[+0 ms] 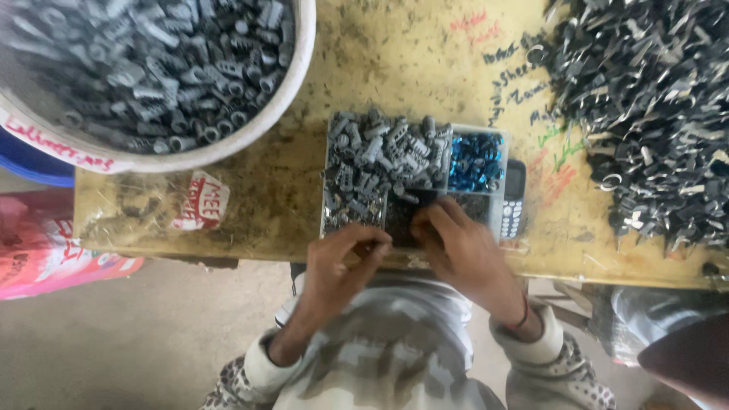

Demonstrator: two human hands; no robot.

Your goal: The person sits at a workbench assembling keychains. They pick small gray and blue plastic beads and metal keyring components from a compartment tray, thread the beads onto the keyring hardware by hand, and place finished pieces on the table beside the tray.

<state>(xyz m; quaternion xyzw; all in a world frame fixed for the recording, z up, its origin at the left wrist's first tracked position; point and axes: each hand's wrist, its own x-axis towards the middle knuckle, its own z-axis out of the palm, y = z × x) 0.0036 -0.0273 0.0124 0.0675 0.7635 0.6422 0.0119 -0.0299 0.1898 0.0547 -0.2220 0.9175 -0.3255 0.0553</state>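
Sleeves of a patterned grey and white top fill the bottom of the view, with both forearms reaching up to the near edge of the counter (364,68). That counter is a worn, yellowish board, stained and scribbled with coloured marks, standing over a bare grey concrete floor (114,342).

At the near edge sits a clear tray (503,163) split into compartments. Its big upper left compartment is heaped with small grey ribbed parts (383,152); the upper right one holds shiny blue pieces (474,161); a dark compartment lies under the fingers.

The left hand (342,266) has its fingers pinched together at the tray's lower edge, but what they grip is too small to tell. The right hand (463,247) lies just beside it, fingers curled down into the dark compartment, and I cannot tell whether it holds anything.

A dark phone (515,199) lies touching the tray's right side. A white bucket (250,140) of the same grey parts stands at upper left, and a loose pile of dark metal clips (645,114) spreads at the right. A pink bag (38,250) lies on the floor at left.
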